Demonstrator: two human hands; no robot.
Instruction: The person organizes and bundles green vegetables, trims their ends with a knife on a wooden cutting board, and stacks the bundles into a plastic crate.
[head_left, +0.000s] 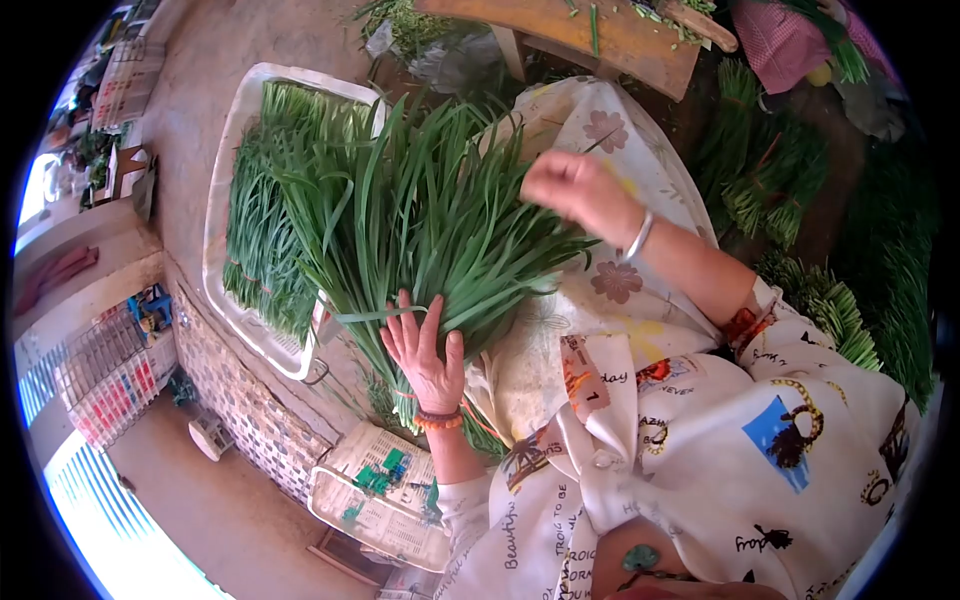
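A large bunch of long green leaves fans out in front of my body, its tied stems toward the lower end. My left hand lies on the lower part of the bunch with its fingers spread. Over the bunch's right side is my right hand, fingers curled and slightly blurred. A thin dark strand shows beside it; what the fingers hold, if anything, I cannot make out. A flowered cloth covers my lap beneath.
A white crate holding bundled greens stands left of the bunch. At the top is a wooden bench with cut bits. More green bundles lie on the right. Below left sits a tray with small green pieces.
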